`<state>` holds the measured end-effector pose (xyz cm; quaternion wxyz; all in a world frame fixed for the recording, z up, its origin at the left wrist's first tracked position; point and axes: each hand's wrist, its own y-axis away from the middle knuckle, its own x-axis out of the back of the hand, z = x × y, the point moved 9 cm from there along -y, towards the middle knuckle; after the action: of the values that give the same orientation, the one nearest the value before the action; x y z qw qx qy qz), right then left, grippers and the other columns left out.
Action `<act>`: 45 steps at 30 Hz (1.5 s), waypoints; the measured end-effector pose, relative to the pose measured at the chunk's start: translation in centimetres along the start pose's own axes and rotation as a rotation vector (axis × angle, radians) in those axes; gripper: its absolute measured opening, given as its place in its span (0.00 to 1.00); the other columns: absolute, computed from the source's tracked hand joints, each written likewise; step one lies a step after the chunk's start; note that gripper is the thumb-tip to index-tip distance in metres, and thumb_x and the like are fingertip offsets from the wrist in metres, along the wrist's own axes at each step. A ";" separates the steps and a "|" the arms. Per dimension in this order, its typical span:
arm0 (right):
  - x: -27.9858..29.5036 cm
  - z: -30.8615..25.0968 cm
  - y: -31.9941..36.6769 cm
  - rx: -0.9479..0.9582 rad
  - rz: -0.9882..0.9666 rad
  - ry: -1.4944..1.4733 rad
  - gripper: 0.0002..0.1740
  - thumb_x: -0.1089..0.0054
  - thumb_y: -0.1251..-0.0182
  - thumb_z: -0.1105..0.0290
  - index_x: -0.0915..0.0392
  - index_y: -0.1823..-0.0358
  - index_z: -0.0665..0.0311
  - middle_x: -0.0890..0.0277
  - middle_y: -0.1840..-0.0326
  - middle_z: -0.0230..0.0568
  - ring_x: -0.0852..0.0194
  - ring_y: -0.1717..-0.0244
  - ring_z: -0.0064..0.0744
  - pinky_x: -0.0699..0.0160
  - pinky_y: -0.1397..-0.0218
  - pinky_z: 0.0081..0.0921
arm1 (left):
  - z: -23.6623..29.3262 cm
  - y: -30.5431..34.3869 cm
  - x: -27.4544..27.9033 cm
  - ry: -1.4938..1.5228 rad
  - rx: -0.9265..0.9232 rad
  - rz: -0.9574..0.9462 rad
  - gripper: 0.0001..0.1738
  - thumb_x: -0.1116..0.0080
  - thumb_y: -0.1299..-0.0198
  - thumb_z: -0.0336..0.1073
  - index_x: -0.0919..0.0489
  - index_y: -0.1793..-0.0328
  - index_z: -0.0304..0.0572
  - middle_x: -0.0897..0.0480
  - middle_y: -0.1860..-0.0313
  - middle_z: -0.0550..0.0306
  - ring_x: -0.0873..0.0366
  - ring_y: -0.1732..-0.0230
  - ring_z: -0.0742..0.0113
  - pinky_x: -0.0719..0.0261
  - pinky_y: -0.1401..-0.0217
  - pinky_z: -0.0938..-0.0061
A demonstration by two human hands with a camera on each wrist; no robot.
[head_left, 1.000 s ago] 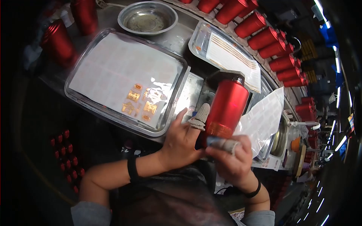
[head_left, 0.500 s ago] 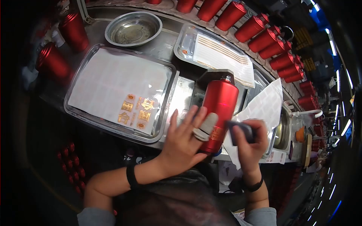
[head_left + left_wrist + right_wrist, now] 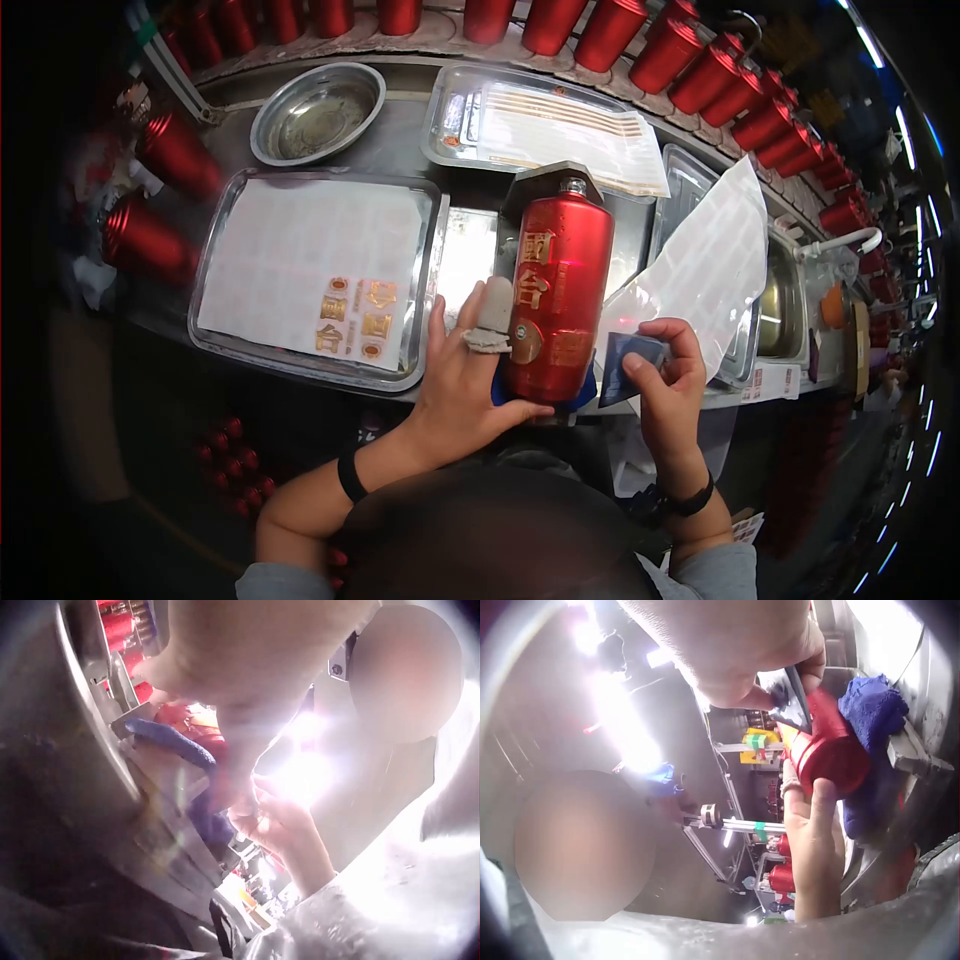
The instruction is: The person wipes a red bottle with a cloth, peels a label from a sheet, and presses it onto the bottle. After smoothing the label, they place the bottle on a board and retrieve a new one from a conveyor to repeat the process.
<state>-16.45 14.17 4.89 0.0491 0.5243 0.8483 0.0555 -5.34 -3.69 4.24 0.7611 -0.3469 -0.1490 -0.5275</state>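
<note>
In the head view a red bottle (image 3: 565,290) lies on its side, with gold characters and a round gold emblem on its wall. My left hand (image 3: 455,385) stretches its fingers along the bottle's left side, and its thumb lies across the base. A pale finger cot (image 3: 493,315) covers one of those fingers. Just right of the bottle, my right hand (image 3: 672,395) pinches a flat dark blue scraper (image 3: 630,365) between thumb and fingers. In the right wrist view the scraper (image 3: 787,697) overlaps the bottle (image 3: 829,754).
Left of the bottle, a metal tray (image 3: 305,370) holds a white sheet with gold decals. Behind are a metal bowl (image 3: 318,115) and another tray (image 3: 445,140) with striped sheets. A translucent sheet (image 3: 700,270) leans at right near a sink (image 3: 780,300). Red bottles (image 3: 610,35) line the back.
The bottle has turned, bringing its gold characters and emblem into view. My right hand has moved off the bottle to its right with the scraper; my left hand has slid to the bottle's left side.
</note>
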 end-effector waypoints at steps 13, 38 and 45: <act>-0.3 4.7 -1.2 -0.196 -0.096 0.019 0.10 0.45 0.28 0.66 0.26 0.52 0.64 0.29 0.70 0.27 0.33 0.70 0.15 0.36 0.66 0.16 | 1.9 -0.3 -0.9 -0.025 0.006 0.054 0.53 0.20 0.59 0.46 0.34 0.29 0.29 0.27 0.33 0.36 0.33 0.29 0.41 0.53 0.22 0.39; -2.2 5.4 -2.4 -0.182 -0.185 -0.041 0.16 0.28 0.38 0.67 0.29 0.59 0.62 0.34 0.72 0.21 0.40 0.72 0.09 0.38 0.69 0.11 | -2.0 -1.3 -2.4 0.768 0.347 -0.124 0.56 0.37 0.35 0.42 0.66 0.18 0.28 0.47 0.20 0.32 0.50 0.18 0.51 0.55 0.19 0.64; -2.0 5.3 -2.3 -0.178 -0.186 -0.046 0.15 0.29 0.36 0.67 0.29 0.59 0.61 0.33 0.71 0.21 0.40 0.72 0.08 0.40 0.70 0.11 | -2.2 -1.2 -2.3 0.791 0.334 -0.127 0.55 0.38 0.35 0.43 0.65 0.18 0.27 0.46 0.20 0.31 0.51 0.18 0.50 0.55 0.19 0.63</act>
<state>-16.86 11.52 -0.63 0.1198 0.4382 0.8835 0.1140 -7.65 -3.87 1.77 0.7714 0.0200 0.0498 -0.6341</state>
